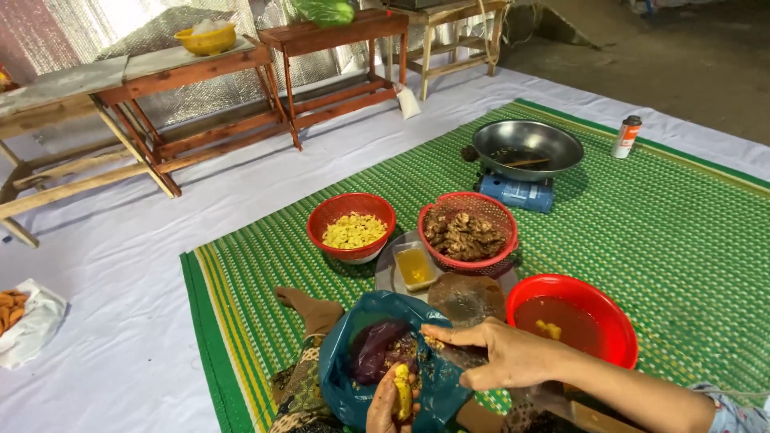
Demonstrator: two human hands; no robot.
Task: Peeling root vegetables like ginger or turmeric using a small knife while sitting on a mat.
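My left hand (pixel 395 401) has its grip closed on a yellow fruit piece (pixel 403 391); my right hand (pixel 499 353), open-fingered, hovers beside it over the blue plastic bag (pixel 341 369). Slippery flesh could drop in, I judge.

Beyond the green mat (pixel 642 240), wooden benches (pixel 200 96) stand against the wall, one bearing a yellow bowl (pixel 207 38). A spray can (pixel 626 136) stands at the mat's far edge, near a metal pan (pixel 527 148) on a blue stove (pixel 517 192).
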